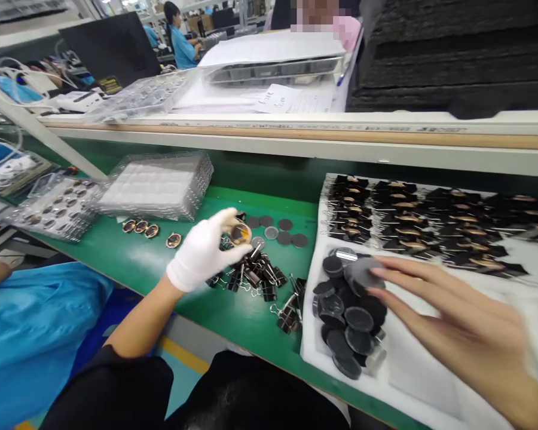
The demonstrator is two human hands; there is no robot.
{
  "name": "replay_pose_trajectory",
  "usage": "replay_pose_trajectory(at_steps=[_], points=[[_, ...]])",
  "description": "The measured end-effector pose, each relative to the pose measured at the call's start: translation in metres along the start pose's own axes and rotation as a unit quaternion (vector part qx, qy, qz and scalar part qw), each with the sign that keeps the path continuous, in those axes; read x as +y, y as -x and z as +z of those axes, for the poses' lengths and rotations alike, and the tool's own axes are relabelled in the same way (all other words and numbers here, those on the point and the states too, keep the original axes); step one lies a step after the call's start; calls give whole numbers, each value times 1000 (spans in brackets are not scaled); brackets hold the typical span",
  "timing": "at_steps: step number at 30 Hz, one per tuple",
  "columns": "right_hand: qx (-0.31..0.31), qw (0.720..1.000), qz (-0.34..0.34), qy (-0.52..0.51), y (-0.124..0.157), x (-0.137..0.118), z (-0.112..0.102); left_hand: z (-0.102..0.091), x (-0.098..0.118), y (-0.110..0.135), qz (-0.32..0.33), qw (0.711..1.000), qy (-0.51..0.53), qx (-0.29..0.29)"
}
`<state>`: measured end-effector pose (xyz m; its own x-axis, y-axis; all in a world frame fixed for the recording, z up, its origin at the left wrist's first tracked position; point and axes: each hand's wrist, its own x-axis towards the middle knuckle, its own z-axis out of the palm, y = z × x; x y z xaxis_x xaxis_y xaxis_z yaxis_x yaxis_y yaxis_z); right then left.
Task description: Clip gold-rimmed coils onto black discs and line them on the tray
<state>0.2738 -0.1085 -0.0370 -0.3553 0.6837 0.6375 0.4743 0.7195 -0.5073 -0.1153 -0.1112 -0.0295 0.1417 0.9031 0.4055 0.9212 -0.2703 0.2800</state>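
Note:
My left hand [204,248], in a white glove, pinches a gold-rimmed watch case [240,233] by its edge above the green bench. Below it lies a pile of black binder clips [255,272] with silver handles. My right hand [457,316] is bare, its thumb and fingers closed on a dark round disc [362,272]. Under that hand, a heap of similar black and clear discs [357,320] sits on a white foam tray [412,370]. Several loose grey discs [284,224] lie flat on the bench behind the clips.
Several gold-rimmed watch cases [151,231] lie left of my left hand. Stacked clear plastic trays [156,185] stand behind them. Rows of clipped pieces [403,206] fill the foam tray's back. A shelf [296,140] overhangs the bench. A person's blue sleeve [40,340] is at left.

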Motion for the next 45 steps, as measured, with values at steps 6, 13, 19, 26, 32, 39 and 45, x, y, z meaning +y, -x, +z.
replay_pose_trajectory(at_steps=[6,13,19,26,32,39,45], points=[[-5,996,-77,-35,-23,-29,31,20,95,-34,250,967,46,-24],[12,997,-79,-8,-20,-20,26,33,117,-50,280,956,69,-59],[-11,992,70,-105,-16,-19,28,44,119,-52,291,947,95,-94],[-168,816,411,-371,-17,-17,43,34,125,-54,406,904,17,-136],[-103,788,467,-388,-16,-4,27,2,26,-96,-70,949,-218,-217],[-113,748,460,-465,-18,3,28,16,-51,-117,-106,911,-180,-355],[-90,823,377,-416,-18,-5,37,16,55,-86,91,991,11,-100]])
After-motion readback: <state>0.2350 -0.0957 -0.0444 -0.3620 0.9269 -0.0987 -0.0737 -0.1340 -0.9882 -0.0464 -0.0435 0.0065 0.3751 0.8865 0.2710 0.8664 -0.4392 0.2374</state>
